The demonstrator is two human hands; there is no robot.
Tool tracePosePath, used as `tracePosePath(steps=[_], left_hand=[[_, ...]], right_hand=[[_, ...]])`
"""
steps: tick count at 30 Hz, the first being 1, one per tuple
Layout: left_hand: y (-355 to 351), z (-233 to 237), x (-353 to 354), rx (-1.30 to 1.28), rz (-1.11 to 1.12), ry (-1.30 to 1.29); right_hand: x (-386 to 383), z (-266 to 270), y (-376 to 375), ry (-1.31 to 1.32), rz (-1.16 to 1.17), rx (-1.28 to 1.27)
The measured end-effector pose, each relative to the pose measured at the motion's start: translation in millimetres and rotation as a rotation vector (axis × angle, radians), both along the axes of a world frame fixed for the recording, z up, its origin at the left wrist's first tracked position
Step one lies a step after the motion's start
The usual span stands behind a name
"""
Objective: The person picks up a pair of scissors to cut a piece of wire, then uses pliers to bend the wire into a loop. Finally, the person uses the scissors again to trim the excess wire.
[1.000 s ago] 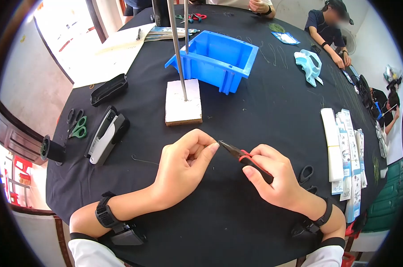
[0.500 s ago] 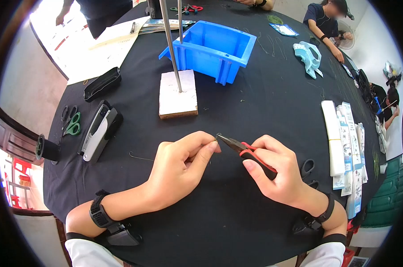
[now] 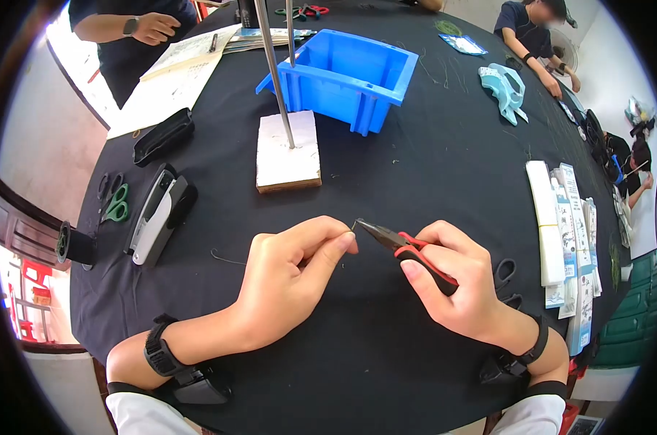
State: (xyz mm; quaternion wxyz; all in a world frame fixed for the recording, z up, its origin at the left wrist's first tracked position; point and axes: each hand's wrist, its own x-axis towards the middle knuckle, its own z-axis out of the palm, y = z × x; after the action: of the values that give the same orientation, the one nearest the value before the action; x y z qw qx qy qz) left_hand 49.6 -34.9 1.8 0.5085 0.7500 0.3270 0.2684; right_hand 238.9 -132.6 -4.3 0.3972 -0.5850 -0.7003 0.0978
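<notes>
My left hand [image 3: 288, 279] is closed in a pinch, thumb against forefinger, on a thin line [image 3: 227, 259]. That line comes out from behind the hand on the left, and a short bit of it shows above the fingertips. My right hand [image 3: 455, 279] is wrapped round the red and black handles of needle-nose pliers [image 3: 381, 235]. The jaw tips point left and meet the short bit of line, right by my left fingertips. Both hands are held over the black cloth [image 3: 386, 348].
Ahead stand a white block with metal rods [image 3: 288, 163] and a blue bin [image 3: 335, 98]. On the left are a stapler [image 3: 161, 217], green scissors [image 3: 116, 210] and a spool [image 3: 75, 245]. Long packets [image 3: 560, 232] and dark scissors [image 3: 504, 273] lie right. People are around the table.
My right hand and the pliers have shifted slightly right, while my left hand keeps its pinch. At the back left, a person's hand has come in over the papers.
</notes>
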Motion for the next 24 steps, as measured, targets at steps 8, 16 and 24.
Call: tracePosePath(steps=[8,16,24], left_hand=[[-0.2,-2.7,0.2,-0.052,0.018,-0.029],[4.9,-5.7,0.2,-0.401,-0.032,-0.144],[9.4,-5.2,-2.5,-0.571,-0.142,-0.172]], right_hand=[[1.1,-1.0,0.9,0.0,0.011,0.015],[0.5,-2.1,0.9,0.002,-0.003,0.021],[1.3,-2.2,0.4,0.077,-0.028,-0.032]])
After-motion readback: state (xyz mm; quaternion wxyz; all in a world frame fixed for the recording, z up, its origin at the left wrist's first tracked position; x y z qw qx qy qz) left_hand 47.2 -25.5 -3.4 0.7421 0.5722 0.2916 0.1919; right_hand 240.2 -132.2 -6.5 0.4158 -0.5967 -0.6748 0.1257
